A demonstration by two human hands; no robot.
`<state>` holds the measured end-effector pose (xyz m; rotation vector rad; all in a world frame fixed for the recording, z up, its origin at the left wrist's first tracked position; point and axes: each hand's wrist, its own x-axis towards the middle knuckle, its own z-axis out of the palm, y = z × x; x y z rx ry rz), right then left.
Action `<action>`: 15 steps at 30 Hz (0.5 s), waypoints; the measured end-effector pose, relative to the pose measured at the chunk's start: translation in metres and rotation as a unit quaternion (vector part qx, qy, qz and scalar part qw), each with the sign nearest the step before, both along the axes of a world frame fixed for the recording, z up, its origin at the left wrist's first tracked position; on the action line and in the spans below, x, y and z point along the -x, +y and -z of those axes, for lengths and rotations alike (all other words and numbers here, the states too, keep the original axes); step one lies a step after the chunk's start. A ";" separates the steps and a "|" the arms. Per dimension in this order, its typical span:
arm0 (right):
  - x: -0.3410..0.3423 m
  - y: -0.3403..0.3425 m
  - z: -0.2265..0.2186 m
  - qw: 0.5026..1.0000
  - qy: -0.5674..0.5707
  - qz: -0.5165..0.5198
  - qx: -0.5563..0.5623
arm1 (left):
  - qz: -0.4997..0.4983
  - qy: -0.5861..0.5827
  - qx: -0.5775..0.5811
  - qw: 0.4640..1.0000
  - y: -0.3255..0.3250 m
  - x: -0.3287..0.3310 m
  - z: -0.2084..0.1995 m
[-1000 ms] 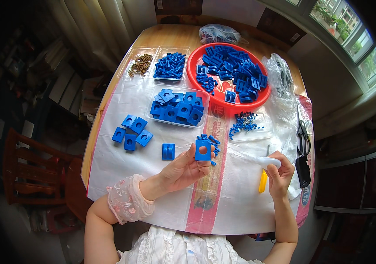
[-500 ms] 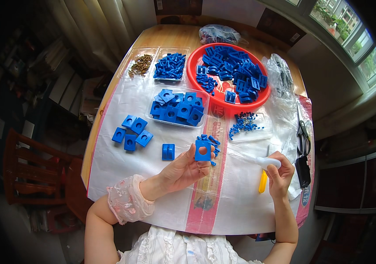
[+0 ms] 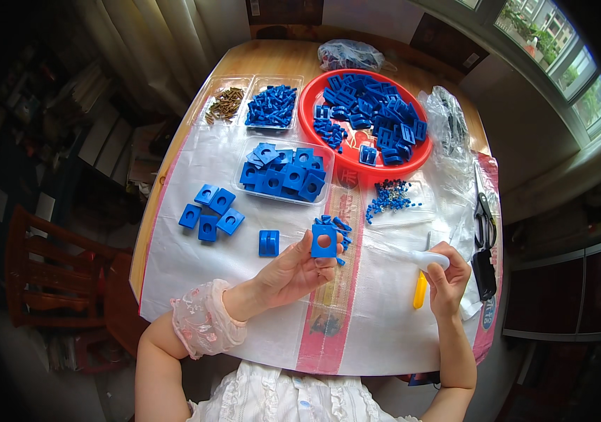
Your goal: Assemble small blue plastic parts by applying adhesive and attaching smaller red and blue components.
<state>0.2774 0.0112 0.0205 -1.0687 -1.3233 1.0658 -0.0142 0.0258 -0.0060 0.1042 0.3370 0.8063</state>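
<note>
My left hand (image 3: 285, 277) pinches a small blue rectangular plate with a round hole (image 3: 324, 253), held upright above the sheet. Behind that plate, and partly covered by it and my fingers, lies a small pile of slim blue plastic pieces (image 3: 340, 226). To the left rests a single ridged blue piece (image 3: 269, 243). In my right hand (image 3: 448, 280) is a smooth white rounded object (image 3: 428, 259), its exact kind unclear. A yellow-handled tool (image 3: 420, 292) lies under that hand, with a thin metal shaft beyond it.
Several holed blue plates (image 3: 208, 228) lie at left. A clear box (image 3: 247, 188) holds more. Farther back are brown screws (image 3: 224, 104), a tray of blue pieces (image 3: 271, 105) and a red basin (image 3: 307, 116). Tiny blue parts (image 3: 390, 197) and black scissors (image 3: 485, 224) are at right.
</note>
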 end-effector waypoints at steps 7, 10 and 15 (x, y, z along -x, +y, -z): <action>0.000 0.000 0.001 1.000 0.001 0.000 -0.002 | -0.002 -0.010 -0.002 1.000 0.000 0.000 0.003; 0.000 0.001 0.002 1.000 -0.005 -0.002 -0.012 | -0.003 -0.009 -0.005 1.000 0.000 0.000 0.003; 0.002 0.000 0.000 1.000 0.017 -0.005 0.001 | -0.003 -0.008 -0.003 1.000 0.000 0.000 0.002</action>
